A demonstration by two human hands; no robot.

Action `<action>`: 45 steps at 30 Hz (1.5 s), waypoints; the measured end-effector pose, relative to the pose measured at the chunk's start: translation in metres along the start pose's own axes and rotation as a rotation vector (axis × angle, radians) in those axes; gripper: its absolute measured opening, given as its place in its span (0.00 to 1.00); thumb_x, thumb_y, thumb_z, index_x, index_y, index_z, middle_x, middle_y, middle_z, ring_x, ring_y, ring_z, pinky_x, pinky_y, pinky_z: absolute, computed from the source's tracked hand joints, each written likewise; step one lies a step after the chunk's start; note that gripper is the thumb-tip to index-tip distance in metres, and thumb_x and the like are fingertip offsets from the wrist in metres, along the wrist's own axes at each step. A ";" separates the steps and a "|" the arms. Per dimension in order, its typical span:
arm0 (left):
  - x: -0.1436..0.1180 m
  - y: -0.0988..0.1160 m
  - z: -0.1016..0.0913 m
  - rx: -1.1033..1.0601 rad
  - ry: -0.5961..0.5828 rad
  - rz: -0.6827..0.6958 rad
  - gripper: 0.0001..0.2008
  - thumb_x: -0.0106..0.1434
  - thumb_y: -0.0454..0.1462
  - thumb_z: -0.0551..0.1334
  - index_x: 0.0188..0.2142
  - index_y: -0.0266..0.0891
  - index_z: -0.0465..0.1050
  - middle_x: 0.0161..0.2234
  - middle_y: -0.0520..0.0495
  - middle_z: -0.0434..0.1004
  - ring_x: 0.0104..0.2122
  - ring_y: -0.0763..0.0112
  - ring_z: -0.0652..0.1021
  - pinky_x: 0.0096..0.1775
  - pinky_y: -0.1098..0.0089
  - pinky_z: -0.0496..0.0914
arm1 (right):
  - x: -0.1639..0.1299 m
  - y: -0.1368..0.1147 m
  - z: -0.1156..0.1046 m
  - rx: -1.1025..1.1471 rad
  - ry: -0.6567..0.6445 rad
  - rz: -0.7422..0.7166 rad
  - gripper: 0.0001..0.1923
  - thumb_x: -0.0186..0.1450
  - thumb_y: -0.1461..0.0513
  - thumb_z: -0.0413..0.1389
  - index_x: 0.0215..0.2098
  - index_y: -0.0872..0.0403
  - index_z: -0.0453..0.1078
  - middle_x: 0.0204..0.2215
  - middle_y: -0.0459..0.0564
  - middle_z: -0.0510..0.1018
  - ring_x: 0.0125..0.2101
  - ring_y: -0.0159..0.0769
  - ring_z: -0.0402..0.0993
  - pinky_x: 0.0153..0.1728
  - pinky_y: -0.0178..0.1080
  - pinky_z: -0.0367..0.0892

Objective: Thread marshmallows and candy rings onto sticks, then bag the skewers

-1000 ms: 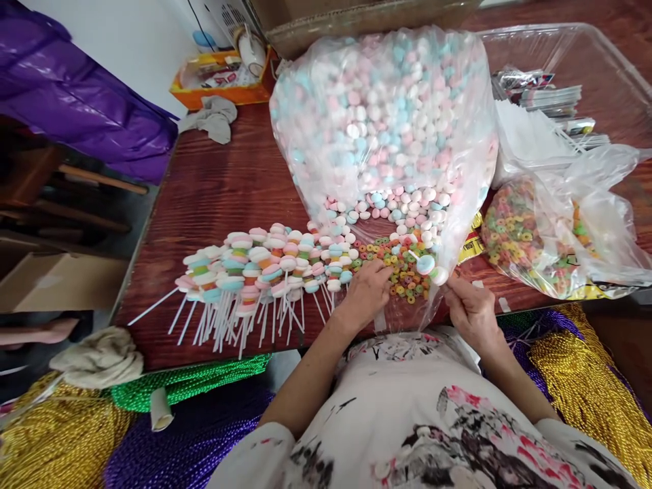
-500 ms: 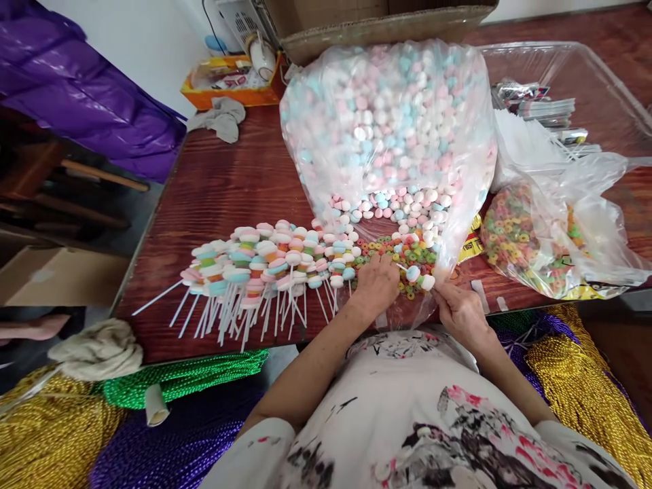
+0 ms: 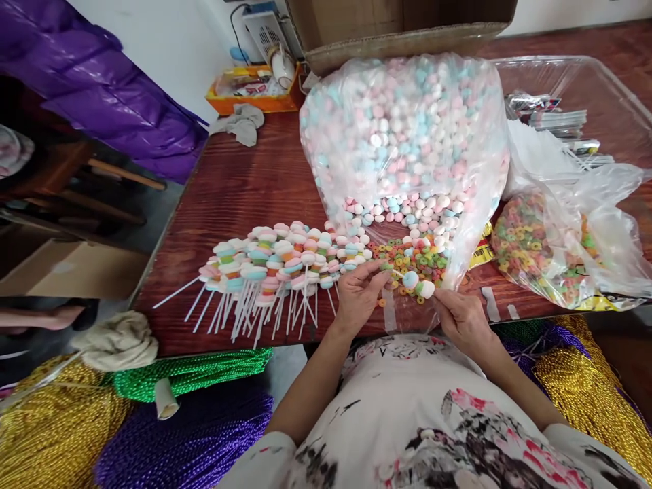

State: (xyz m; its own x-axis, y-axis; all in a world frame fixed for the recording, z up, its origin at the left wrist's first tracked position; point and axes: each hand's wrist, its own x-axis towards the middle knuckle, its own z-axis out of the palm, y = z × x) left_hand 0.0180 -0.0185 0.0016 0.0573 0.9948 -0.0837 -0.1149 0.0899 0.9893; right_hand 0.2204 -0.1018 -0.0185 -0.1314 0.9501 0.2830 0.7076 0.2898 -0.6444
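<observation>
My right hand (image 3: 462, 318) grips a white stick threaded with marshmallows (image 3: 410, 280) and a green gummy ring between them, its bare tip pointing left. My left hand (image 3: 359, 292) is pinched at that tip, with what looks like a small greenish gummy ring (image 3: 386, 265) at the fingertips, partly hidden. Just beyond both hands lie loose gummy rings (image 3: 407, 255) in several colours. Behind them, a large clear bag (image 3: 402, 129) spills pink, white and blue marshmallows (image 3: 428, 207). Left of my left hand, finished-looking marshmallow skewers (image 3: 267, 261) are piled with their sticks toward me.
A second bag of gummy rings (image 3: 530, 234) stands at the right, before a clear tray (image 3: 611, 75) with packets and white sticks. A cardboard box (image 3: 407, 37) and an orange box (image 3: 249, 102) are at the back. Shiny cords (image 3: 188, 435) hang below the table edge.
My left hand has drawn back left from the gummy ring pile to the stick's tip, its fingers pinched. The right hand holds the skewer in nearly the same place. The view has shifted slightly.
</observation>
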 end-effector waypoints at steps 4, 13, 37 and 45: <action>-0.001 -0.009 0.000 0.054 0.006 0.148 0.10 0.55 0.37 0.71 0.38 0.41 0.84 0.32 0.48 0.83 0.26 0.70 0.81 0.30 0.69 0.77 | 0.000 -0.002 0.001 -0.021 -0.017 0.028 0.12 0.72 0.65 0.47 0.39 0.55 0.74 0.24 0.48 0.75 0.23 0.33 0.69 0.27 0.35 0.61; 0.005 -0.013 -0.008 -0.033 -0.107 0.055 0.11 0.58 0.42 0.70 0.40 0.43 0.84 0.34 0.46 0.84 0.31 0.67 0.82 0.39 0.64 0.78 | 0.002 0.001 0.004 0.036 -0.049 0.052 0.15 0.71 0.64 0.48 0.47 0.52 0.77 0.25 0.48 0.77 0.25 0.35 0.72 0.27 0.33 0.65; 0.008 -0.019 0.004 -0.483 -0.045 -0.223 0.17 0.43 0.39 0.80 0.34 0.43 0.84 0.33 0.50 0.85 0.32 0.76 0.80 0.38 0.75 0.75 | 0.000 0.003 0.008 0.179 -0.023 0.038 0.12 0.73 0.65 0.47 0.37 0.55 0.72 0.24 0.46 0.71 0.24 0.31 0.66 0.27 0.35 0.59; 0.006 -0.019 0.010 -0.462 -0.016 -0.206 0.15 0.41 0.39 0.80 0.31 0.43 0.85 0.36 0.48 0.84 0.37 0.72 0.80 0.40 0.74 0.74 | -0.002 0.004 0.008 0.244 -0.009 0.053 0.12 0.73 0.65 0.48 0.33 0.54 0.69 0.24 0.45 0.70 0.24 0.31 0.64 0.28 0.35 0.59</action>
State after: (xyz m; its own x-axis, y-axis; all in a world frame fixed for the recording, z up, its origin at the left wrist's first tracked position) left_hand 0.0301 -0.0149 -0.0164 0.1398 0.9538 -0.2659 -0.5259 0.2990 0.7962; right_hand 0.2181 -0.1018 -0.0279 -0.1058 0.9653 0.2388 0.5249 0.2582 -0.8111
